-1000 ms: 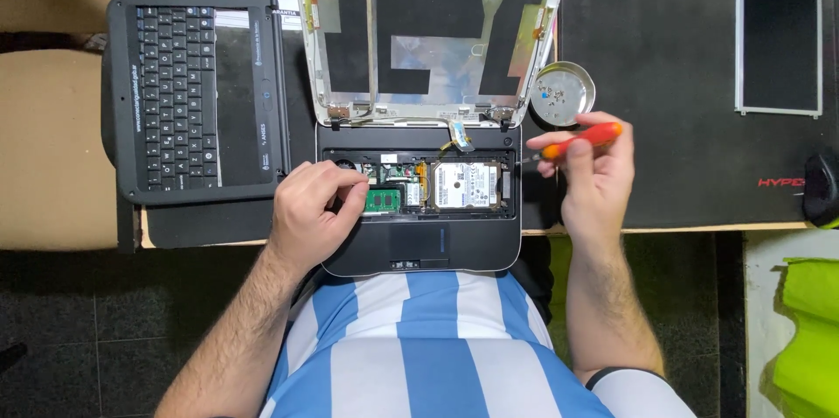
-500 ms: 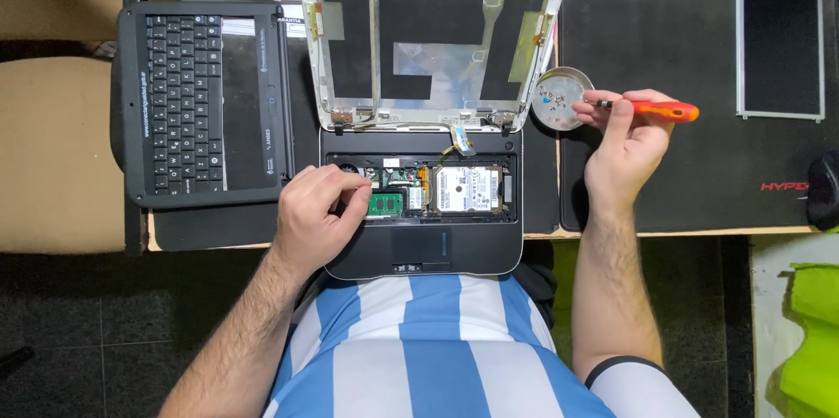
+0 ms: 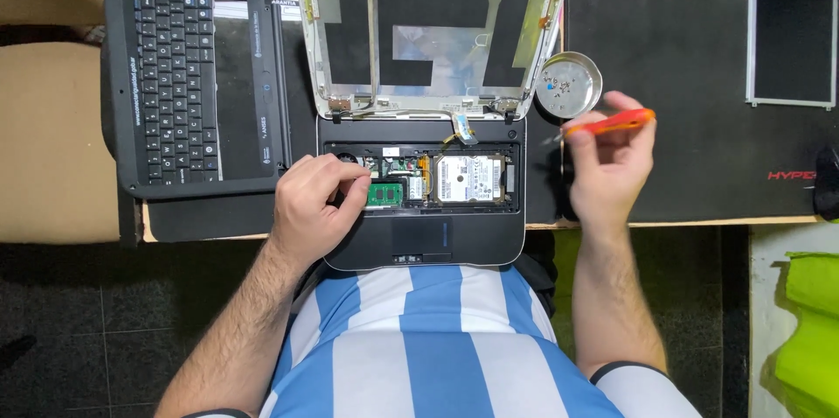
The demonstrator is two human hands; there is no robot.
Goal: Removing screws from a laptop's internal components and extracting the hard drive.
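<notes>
Two hands are showing: one left hand (image 3: 313,208) and one right hand (image 3: 610,169). One orange-handled screwdriver (image 3: 609,123) is being held. One opened laptop base (image 3: 426,199) is lying on the desk, with one empty lid frame (image 3: 434,29) standing behind it. Inside the base, one silver hard drive (image 3: 470,178) and one green memory module (image 3: 384,194) are showing. One round metal dish (image 3: 568,85) is sitting nearby, holding several small screws, too small to count. One detached keyboard panel (image 3: 197,86) and one bare screen panel (image 3: 792,24) are lying apart.
</notes>
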